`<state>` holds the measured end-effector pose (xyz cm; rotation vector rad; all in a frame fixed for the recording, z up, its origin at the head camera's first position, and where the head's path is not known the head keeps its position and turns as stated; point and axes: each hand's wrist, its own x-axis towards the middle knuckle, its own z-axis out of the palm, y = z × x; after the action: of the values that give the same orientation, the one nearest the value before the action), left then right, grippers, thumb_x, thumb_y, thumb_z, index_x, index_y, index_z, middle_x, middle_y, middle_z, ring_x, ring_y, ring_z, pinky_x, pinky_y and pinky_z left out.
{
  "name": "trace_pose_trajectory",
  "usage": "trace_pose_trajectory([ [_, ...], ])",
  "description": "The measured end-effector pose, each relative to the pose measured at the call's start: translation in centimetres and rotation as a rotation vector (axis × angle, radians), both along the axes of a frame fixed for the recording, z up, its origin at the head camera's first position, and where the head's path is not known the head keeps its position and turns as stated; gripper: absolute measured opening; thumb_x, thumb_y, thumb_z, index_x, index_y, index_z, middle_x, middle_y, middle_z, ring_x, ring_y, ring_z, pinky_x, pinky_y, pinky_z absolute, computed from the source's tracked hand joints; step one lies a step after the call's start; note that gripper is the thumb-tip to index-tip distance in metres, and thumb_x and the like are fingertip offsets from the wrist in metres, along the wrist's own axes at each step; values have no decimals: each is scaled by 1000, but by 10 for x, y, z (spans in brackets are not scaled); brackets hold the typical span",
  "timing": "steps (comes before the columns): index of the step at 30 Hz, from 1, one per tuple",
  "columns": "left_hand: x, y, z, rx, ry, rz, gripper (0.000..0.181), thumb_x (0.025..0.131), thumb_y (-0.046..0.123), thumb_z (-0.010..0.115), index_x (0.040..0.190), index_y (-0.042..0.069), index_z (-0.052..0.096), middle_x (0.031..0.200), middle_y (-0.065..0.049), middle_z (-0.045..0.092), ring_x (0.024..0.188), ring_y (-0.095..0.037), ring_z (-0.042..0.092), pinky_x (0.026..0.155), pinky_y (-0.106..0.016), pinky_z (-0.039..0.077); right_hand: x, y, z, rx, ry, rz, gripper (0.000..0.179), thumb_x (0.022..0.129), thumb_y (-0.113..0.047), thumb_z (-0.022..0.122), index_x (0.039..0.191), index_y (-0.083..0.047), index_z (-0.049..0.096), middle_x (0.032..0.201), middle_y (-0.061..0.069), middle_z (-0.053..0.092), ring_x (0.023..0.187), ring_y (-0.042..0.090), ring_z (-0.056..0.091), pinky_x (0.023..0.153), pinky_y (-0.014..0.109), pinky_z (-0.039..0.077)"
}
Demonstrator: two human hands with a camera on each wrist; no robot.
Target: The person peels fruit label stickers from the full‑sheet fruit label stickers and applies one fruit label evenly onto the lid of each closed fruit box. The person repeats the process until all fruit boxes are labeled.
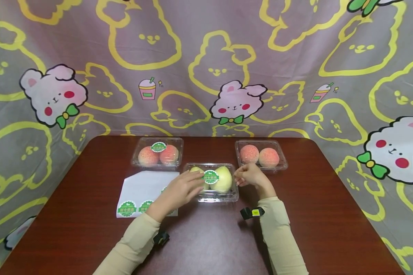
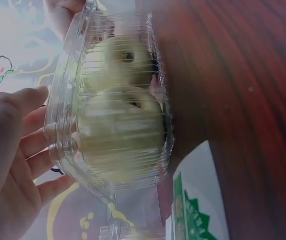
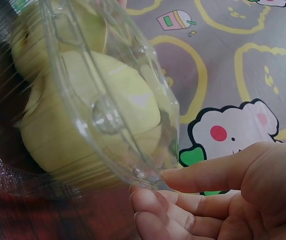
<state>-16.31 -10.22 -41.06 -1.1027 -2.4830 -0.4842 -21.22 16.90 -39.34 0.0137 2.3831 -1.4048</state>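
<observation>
In the head view, a clear plastic clamshell box sits mid-table with two pale yellow-green pears inside. A round green-and-white sticker is on its lid. My left hand reaches over the lid's left part beside the sticker. The left wrist view shows its fingers extended and spread along the lid side of the box. At the box's right end is my right hand. In the right wrist view, its thumb and forefinger pinch the rim at a corner.
A white sheet with several green stickers lies left of the box, partly beneath my left forearm. Behind it, a stickered clear box holds two peaches. Another peach box, at the back right, shows no sticker. A patterned curtain hangs behind.
</observation>
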Motion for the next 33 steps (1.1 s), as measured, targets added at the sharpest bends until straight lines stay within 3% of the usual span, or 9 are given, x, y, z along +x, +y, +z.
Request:
trace_pose_trajectory([
  [5,-2,2,2,52,20,15,23,89,21,66,107,8,72,116,-8,71,112,-24,65,104,-44,48,-1,0,-2,-12,0,-1,22,95,-4,54,102,15,62,69,3,63,58,8,59,61,26,58],
  [10,-6,5,14,97,15,70,19,88,16,67,104,7,72,108,-7,72,104,-21,67,95,-35,54,-1,1,-2,-28,9,5,23,94,-3,54,104,17,61,68,2,64,57,6,59,58,23,56],
  [20,-18,11,34,197,-183,147,15,90,12,65,100,4,73,100,-7,74,98,-24,70,89,-37,55,0,2,-1,-43,4,21,24,94,-3,54,105,18,61,69,2,64,58,6,61,60,25,57],
  [25,-19,8,37,221,-299,212,19,92,14,63,105,4,72,101,-9,74,93,-24,70,84,-39,56,0,4,-1,-38,2,32,24,94,-3,55,104,18,63,68,2,65,58,7,61,62,27,59],
  [29,-17,2,38,223,-382,260,23,94,17,61,109,4,71,106,-11,73,97,-26,69,86,-41,55,0,6,-1,-27,1,42,23,93,-3,56,102,17,64,68,3,66,58,8,62,63,28,59],
  [33,-16,-5,39,224,-415,279,23,93,16,62,109,3,71,108,-13,73,95,-27,69,84,-41,56,1,8,0,-13,8,61,24,94,-4,56,102,17,64,70,5,67,58,8,62,64,31,60],
])
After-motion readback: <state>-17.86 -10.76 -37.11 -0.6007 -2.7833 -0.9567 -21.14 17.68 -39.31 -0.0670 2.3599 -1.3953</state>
